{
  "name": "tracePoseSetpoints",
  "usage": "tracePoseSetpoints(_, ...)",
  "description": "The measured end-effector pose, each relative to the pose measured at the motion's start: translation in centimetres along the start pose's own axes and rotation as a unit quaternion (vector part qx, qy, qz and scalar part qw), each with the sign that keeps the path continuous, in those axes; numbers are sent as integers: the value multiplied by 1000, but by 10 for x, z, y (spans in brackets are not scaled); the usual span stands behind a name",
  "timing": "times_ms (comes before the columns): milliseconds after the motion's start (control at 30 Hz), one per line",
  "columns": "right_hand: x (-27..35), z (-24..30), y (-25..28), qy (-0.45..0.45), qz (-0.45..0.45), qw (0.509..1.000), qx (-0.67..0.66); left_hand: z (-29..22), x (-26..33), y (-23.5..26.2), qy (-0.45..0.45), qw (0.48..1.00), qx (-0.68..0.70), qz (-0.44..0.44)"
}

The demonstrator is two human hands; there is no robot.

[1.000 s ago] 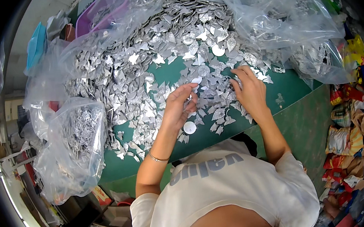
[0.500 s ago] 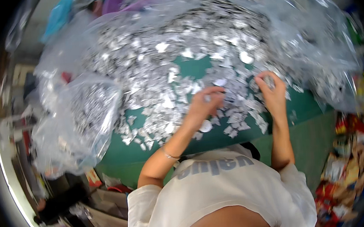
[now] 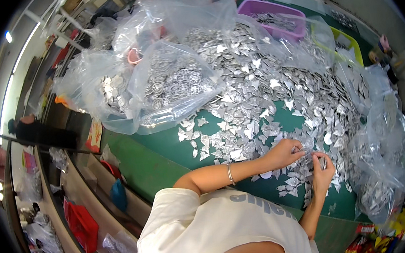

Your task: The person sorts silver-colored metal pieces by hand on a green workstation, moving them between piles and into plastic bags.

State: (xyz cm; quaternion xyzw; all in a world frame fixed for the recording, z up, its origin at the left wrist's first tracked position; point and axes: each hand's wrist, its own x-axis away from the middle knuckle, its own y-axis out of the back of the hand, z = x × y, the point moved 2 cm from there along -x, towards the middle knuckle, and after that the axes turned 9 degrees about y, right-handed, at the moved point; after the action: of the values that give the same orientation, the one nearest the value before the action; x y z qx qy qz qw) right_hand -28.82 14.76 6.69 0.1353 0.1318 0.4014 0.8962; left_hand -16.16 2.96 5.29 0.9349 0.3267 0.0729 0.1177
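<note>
My left hand (image 3: pixel 282 154), with a metal bracelet at its wrist, pinches a small silver metal piece (image 3: pixel 306 152) whose exact shape is hard to make out. Close beside it, my right hand (image 3: pixel 323 171) has thumb and fingertips pressed together at the same spot. Whether the right fingers grip that piece or another one is hidden. Below and around both hands spreads a heap of thin, flat silver metal pieces (image 3: pixel 238 99) in irregular shapes. They lie on a green tabletop (image 3: pixel 166 151).
Clear plastic bags of silver pieces lie left (image 3: pixel 174 80) and right (image 3: pixel 381 135) of the heap. Behind it stand a purple basket (image 3: pixel 295 34) and a yellow-green basket (image 3: pixel 361 57). At the left, shelving (image 3: pixel 108 202) holds a red bin (image 3: pixel 81 226) and bagged goods.
The view has swung, bringing in more of the left side and the far baskets. My hands, apart before, now meet at their fingertips; the right one has closed into a pinch.
</note>
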Motion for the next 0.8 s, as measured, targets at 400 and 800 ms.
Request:
tracePoseSetpoints(400,11,-5,-8,-151,7,890,-431,13,50,240,28,699,560,-443)
tracePoseSetpoints(800,10,8,-47,-262,52,635,-725,6,45,144,187,660,725,-51)
